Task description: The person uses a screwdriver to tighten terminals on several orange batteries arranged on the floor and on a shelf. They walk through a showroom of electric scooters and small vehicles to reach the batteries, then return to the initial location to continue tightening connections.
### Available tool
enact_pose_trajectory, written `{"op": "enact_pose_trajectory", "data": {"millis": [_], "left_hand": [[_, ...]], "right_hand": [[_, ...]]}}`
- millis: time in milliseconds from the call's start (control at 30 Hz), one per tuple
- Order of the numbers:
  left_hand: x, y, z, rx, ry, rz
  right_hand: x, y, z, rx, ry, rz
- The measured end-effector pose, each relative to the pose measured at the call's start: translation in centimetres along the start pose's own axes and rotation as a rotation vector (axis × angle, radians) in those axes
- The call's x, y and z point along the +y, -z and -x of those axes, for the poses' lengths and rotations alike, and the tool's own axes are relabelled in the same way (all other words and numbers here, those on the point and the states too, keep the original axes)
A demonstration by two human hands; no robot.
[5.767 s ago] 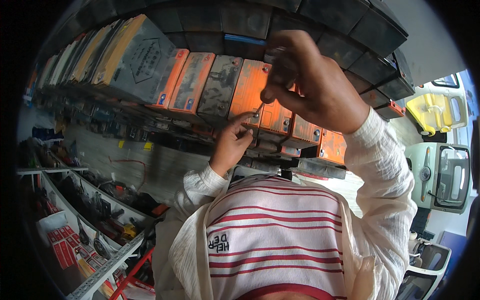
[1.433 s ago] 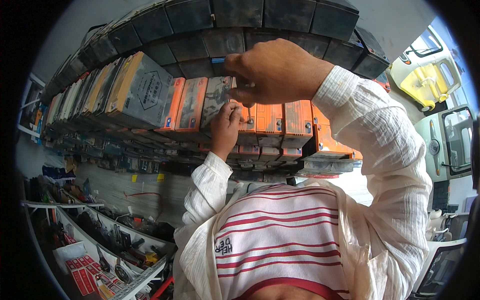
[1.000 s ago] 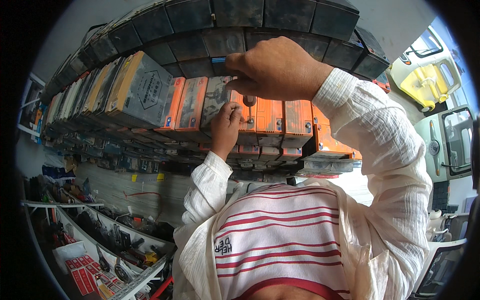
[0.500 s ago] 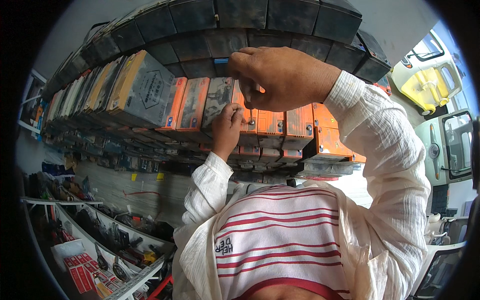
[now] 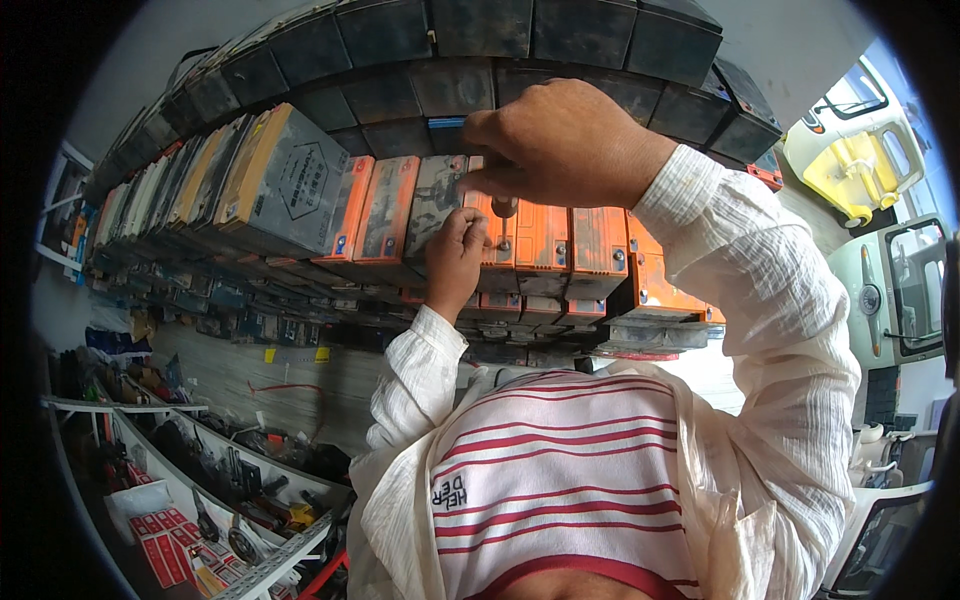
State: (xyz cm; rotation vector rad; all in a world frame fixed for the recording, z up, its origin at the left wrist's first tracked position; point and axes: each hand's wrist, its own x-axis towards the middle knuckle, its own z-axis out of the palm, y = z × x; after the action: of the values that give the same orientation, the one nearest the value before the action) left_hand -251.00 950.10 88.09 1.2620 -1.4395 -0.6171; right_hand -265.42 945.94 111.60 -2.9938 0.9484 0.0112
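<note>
Rows of batteries with orange tops stand close together in front of me. My right hand (image 5: 567, 142) is curled over the top of a screwdriver (image 5: 504, 228), whose handle is mostly hidden by the fingers. The thin shaft points down to a terminal screw (image 5: 504, 244) at the near edge of an orange battery (image 5: 541, 236). Just left of the shaft, my left hand (image 5: 456, 255) is closed in a pinch by the same terminal. Whatever its fingertips hold, if anything, is too small to make out. A dusty grey-black battery (image 5: 436, 190) stands beside it.
Stacked dark batteries (image 5: 485, 28) rise behind the orange ones. Large grey batteries (image 5: 290, 175) lie in a row to the left. Lower left, a white shelf (image 5: 270, 565) holds red boxes and loose parts. A yellow plastic container (image 5: 850, 175) and pale vehicles are at right.
My right hand has turned and shifted slightly to the right over the screwdriver, its wrist bending differently. The left hand has stayed by the terminal.
</note>
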Motion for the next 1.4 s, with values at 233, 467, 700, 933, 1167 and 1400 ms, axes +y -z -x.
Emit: {"op": "enact_pose_trajectory", "data": {"millis": [233, 467, 700, 933, 1167, 1400], "left_hand": [[-0.2, 0.0, 0.1, 0.009, -0.025, 0.001], [0.1, 0.0, 0.0, -0.013, 0.029, -0.038], [0.6, -0.1, 0.0, 0.008, 0.07, 0.014], [0.3, 0.2, -0.4, -0.004, 0.111, 0.062], [0.7, 0.5, -0.6, 0.068, 0.239, 0.327], [2.3, 0.0, 0.3, 0.258, 0.5, 0.954]], "right_hand": [[0.6, -1.1, 0.7, 0.223, 0.15, -0.042], [0.5, -1.0, 0.9, 0.164, 0.162, -0.054], [0.4, -1.4, 1.1, 0.183, 0.118, -0.117], [1.1, -2.2, 1.7, 0.256, 0.284, -0.321], [1.6, -1.2, 2.3, 0.168, 0.272, -0.39], [2.8, 0.3, 3.7, 0.208, 0.206, -0.555]]}}
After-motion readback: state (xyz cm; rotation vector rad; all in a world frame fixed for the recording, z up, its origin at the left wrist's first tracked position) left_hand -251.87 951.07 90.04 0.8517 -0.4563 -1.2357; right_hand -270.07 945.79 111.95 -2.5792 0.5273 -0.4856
